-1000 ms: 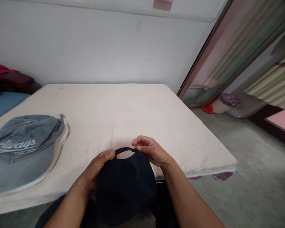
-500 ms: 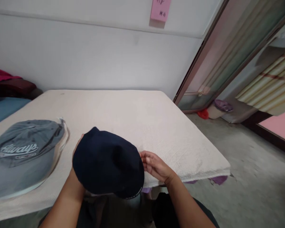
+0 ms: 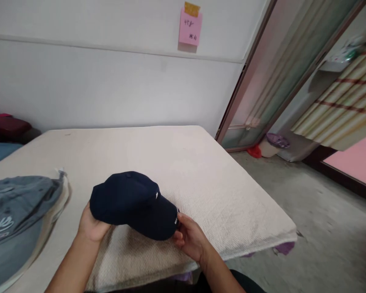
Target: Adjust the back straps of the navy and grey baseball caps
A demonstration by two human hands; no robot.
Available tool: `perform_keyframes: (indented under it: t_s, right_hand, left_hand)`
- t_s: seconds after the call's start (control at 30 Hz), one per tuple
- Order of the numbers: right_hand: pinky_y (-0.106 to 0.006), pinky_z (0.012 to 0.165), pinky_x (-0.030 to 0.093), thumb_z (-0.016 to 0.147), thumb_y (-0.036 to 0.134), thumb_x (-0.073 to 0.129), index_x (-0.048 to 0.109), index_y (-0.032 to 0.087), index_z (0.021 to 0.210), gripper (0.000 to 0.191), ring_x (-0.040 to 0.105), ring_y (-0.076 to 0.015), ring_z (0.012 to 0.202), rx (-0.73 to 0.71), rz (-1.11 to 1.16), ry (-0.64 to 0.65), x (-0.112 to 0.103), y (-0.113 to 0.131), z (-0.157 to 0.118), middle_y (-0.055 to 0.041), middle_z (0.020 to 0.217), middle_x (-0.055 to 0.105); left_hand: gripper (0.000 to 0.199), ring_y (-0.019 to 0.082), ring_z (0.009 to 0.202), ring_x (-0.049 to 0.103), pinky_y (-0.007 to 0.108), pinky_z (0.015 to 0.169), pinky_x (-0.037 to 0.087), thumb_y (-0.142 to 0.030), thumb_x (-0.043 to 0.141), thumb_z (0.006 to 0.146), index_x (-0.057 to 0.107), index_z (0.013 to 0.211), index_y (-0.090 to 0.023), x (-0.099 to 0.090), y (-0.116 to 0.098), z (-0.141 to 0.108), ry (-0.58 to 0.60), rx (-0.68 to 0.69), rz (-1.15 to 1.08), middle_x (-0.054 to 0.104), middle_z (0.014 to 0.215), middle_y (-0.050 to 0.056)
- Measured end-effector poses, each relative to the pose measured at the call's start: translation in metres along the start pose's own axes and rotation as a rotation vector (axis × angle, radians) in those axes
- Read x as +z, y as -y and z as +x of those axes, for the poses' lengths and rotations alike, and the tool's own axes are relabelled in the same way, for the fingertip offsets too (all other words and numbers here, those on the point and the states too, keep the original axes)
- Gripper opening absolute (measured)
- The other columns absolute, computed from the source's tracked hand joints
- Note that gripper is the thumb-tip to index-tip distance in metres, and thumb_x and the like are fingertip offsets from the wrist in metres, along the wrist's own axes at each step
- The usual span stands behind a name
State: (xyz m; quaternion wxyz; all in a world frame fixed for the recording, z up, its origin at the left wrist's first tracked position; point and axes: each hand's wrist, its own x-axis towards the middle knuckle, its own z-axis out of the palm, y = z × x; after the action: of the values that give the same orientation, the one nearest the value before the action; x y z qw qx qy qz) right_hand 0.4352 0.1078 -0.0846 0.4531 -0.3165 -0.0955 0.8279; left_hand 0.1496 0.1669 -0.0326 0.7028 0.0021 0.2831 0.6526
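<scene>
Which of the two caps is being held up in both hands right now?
The navy cap, its brim between the right hand's fingers; the grey cap lies untouched at the left.

We can't see most fingers of the left hand — the navy cap hides them. The brim's white lettering is too small for us to read. The left edge cuts off the grey cap and its lettering — and the items at upper right look blurred.
</scene>
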Motion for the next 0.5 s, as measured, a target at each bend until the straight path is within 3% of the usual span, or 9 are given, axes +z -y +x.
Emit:
perform_keyframes:
  t_s: [0.1, 0.23, 0.3, 0.5]
  right_hand:
    - [-0.014, 0.034, 0.015, 0.068, 0.033, 0.079, 0.053, 0.018, 0.076, 0.031, 0.038, -0.0012, 0.038, -0.035, 0.02, 0.016, -0.004, 0.011, 0.006, 0.0067, 0.063, 0.052]
    - [-0.013, 0.032, 0.012, 0.072, 0.043, 0.073, 0.056, 0.016, 0.076, 0.033, 0.029, 0.0, 0.035, 0.081, 0.069, 0.028, -0.008, 0.021, 0.011, 0.0062, 0.059, 0.051]
    - [-0.012, 0.032, 0.01, 0.071, 0.039, 0.074, 0.055, 0.015, 0.075, 0.031, 0.025, 0.0006, 0.035, 0.113, 0.088, 0.029, -0.008, 0.025, 0.012, 0.0066, 0.057, 0.049]
    - [-0.011, 0.032, 0.013, 0.067, 0.022, 0.078, 0.055, 0.016, 0.076, 0.025, 0.03, 0.0004, 0.037, 0.02, 0.077, 0.095, -0.012, 0.031, 0.011, 0.0076, 0.058, 0.048]
  left_hand:
    - [0.04, 0.023, 0.084, 0.072, 0.038, 0.084, 0.055, -0.031, 0.035, 0.095, 0.061, 0.125, -0.027, 0.002, 0.004, 0.0, -0.02, -0.009, 0.025, 0.078, 0.087, 0.007]
    - [0.037, 0.023, 0.076, 0.073, 0.036, 0.079, 0.057, -0.031, 0.039, 0.094, 0.064, 0.121, -0.03, 0.002, 0.006, -0.004, -0.067, -0.047, 0.058, 0.078, 0.079, 0.005]
    - [0.036, 0.024, 0.076, 0.073, 0.037, 0.077, 0.059, -0.033, 0.04, 0.093, 0.065, 0.119, -0.031, 0.0, 0.006, -0.007, -0.112, -0.064, 0.071, 0.077, 0.074, 0.004]
    - [0.037, 0.024, 0.072, 0.074, 0.035, 0.065, 0.061, -0.031, 0.039, 0.094, 0.063, 0.122, -0.033, 0.003, 0.01, -0.007, -0.202, -0.024, 0.062, 0.077, 0.074, 0.004]
